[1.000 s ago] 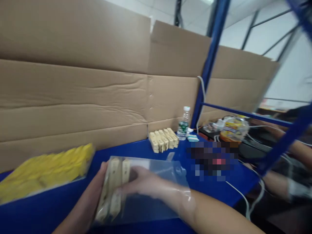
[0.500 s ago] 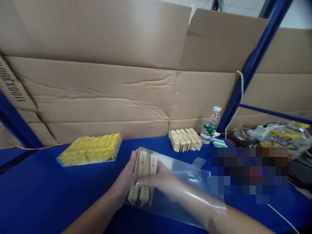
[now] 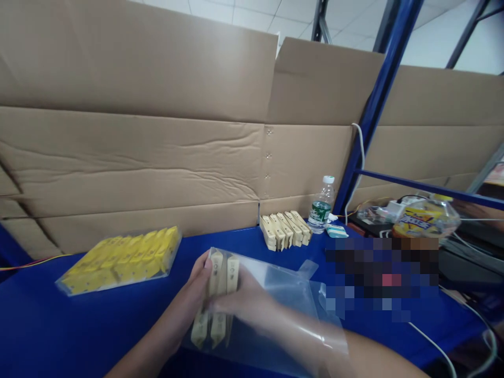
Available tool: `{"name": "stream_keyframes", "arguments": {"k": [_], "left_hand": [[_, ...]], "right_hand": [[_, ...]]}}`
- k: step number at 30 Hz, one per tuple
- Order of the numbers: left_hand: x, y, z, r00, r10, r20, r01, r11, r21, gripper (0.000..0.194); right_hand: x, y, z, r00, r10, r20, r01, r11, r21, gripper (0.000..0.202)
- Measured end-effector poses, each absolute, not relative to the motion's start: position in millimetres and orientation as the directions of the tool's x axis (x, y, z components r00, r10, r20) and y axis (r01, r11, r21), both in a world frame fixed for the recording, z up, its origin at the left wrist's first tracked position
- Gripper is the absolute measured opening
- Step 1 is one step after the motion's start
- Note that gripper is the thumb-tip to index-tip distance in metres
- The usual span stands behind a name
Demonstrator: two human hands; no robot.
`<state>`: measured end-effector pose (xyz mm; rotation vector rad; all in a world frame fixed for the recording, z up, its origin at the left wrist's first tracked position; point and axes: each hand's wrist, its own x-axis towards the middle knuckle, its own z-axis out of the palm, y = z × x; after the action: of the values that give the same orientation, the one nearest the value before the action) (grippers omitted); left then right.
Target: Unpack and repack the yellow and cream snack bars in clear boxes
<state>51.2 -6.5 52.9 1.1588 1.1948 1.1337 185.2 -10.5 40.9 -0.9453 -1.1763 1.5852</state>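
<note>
A clear plastic bag [image 3: 291,294] lies on its side on the blue table, its opening toward the right. Inside its left end, several cream packets [image 3: 218,310] stand on edge in rows. My right hand [image 3: 246,299] reaches into the bag, its fingers and thumb closed on the cream packets. From outside, my left hand [image 3: 197,286] holds the closed end of the bag against the packets, thumb near the top corner. Part of its fingers is hidden behind the bag.
A clear pack of yellow packets [image 3: 122,257] lies at the left. More cream packets [image 3: 284,231] stand at the back beside a water bottle [image 3: 321,207]. Cables and a snack bag [image 3: 417,220] are at the right, near a blurred-out patch.
The whole view has shifted, so things appear further left. Both hands keep their hold on the bag and packets, with little visible change between them.
</note>
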Motion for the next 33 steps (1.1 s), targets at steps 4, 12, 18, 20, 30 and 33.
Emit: {"name": "stream_keyframes", "arguments": {"k": [4, 12, 18, 20, 30, 33], "left_hand": [[44.5, -0.4, 46.6, 0.047, 0.991, -0.129, 0.019, 0.128, 0.992, 0.066], [48.0, -1.4, 49.2, -0.019, 0.999, -0.044, 0.120, 0.046, 0.992, 0.071], [46.4, 2.1, 45.8, -0.019, 1.000, 0.013, 0.135, -0.010, 0.991, 0.075], [44.7, 3.1, 42.9, -0.017, 1.000, 0.016, 0.132, -0.013, 0.991, 0.074], [45.9, 1.6, 47.9, 0.009, 1.000, 0.027, 0.103, -0.028, 0.994, 0.073], [44.9, 2.1, 48.8, 0.024, 0.999, 0.043, 0.114, -0.046, 0.992, 0.072]], "right_hand": [[187.7, -8.2, 39.8, -0.299, 0.954, -0.019, -0.240, -0.094, -0.966, 0.063], [192.5, -3.5, 32.5, -0.326, 0.944, 0.054, -0.233, -0.025, -0.972, 0.063], [193.3, -1.1, 27.7, -0.323, 0.942, 0.095, -0.219, 0.023, -0.975, 0.075], [193.2, -0.1, 28.3, -0.317, 0.945, 0.086, -0.197, 0.023, -0.980, 0.077], [198.4, 0.5, 40.6, -0.359, 0.931, 0.059, -0.174, -0.004, -0.985, 0.068], [198.1, 0.6, 39.2, -0.366, 0.927, 0.078, -0.186, 0.010, -0.983, 0.072]]}}
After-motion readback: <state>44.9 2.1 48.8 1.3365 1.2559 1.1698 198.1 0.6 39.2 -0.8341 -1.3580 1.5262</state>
